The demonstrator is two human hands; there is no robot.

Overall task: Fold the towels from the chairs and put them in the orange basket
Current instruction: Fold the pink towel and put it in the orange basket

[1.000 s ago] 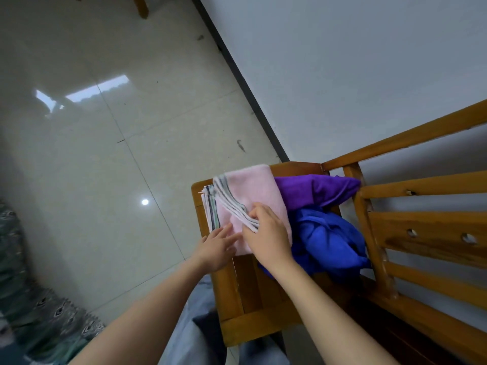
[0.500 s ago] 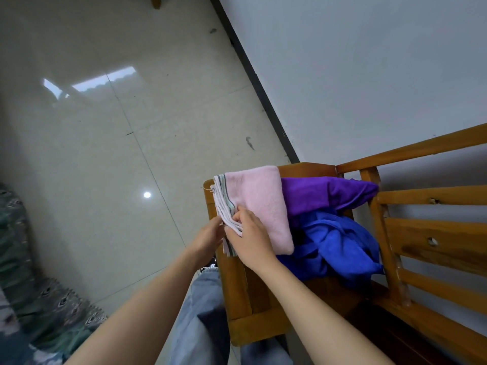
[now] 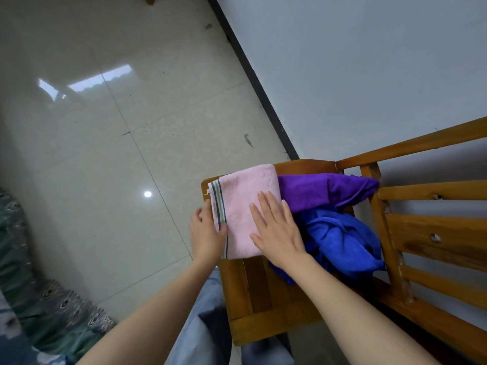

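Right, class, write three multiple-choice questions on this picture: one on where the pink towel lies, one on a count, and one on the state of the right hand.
1. Where does the pink towel lie?
A. On a table
B. On the arm of the wooden chair, next to the purple towel
C. In an orange basket

2. How many towel colours show on the chair?
A. One
B. Two
C. Three

3. How is the right hand?
A. Flat on the pink towel, fingers straight
B. Clenched in a fist, holding nothing
C. Gripping the chair's back rail

Answers:
1 B: the towel rests on the wood, with purple cloth at its side.
2 C: pink, purple, and the blue towel crumpled on the seat.
3 A: the palm lies on the pink cloth and no finger is curled.
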